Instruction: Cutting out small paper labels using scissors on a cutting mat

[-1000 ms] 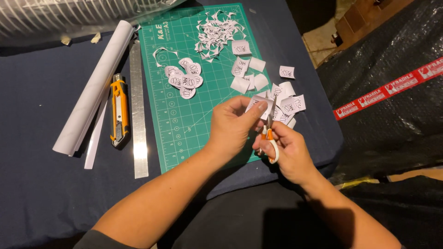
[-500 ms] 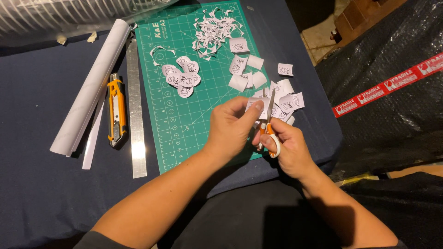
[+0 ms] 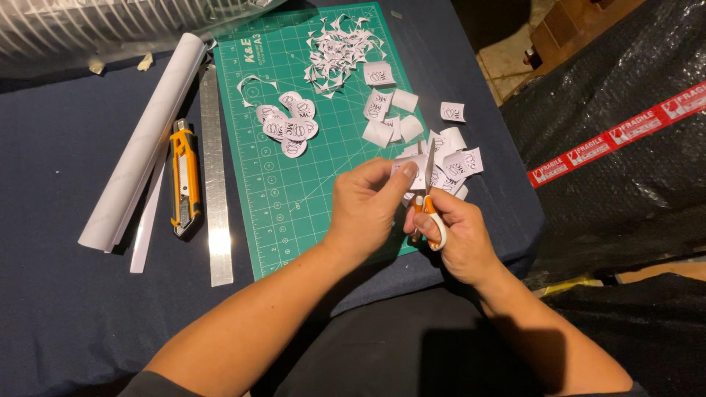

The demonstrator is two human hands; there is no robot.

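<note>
A person's left hand (image 3: 368,209) pinches a small white paper piece (image 3: 409,173) between thumb and fingertips above the lower right part of a green cutting mat (image 3: 294,191), while the right hand (image 3: 456,235) is clenched around the orange handles of a pair of scissors (image 3: 429,197), whose blades point away from the person and meet the paper's right edge. Both hands hover close together near the desk's front right corner, over the mat's right border. Just beyond them, a loose heap of square printed slips (image 3: 452,158) lies half on the mat and half on the dark blue desk cover (image 3: 59,162). Farther up the mat sits a cluster of rounded cut-out labels (image 3: 288,126), and near the mat's far edge lies a tangle of white paper trimmings (image 3: 340,50). To the left of the mat, a steel ruler (image 3: 215,176) runs parallel with its long side; an orange and black utility knife (image 3: 182,176) lies just beside the ruler, and a rolled sheet of white paper (image 3: 147,140) stretches diagonally toward the desk's far left. Black plastic sheeting with a strip of red tape (image 3: 618,132) covers the area off the desk's right edge.
</note>
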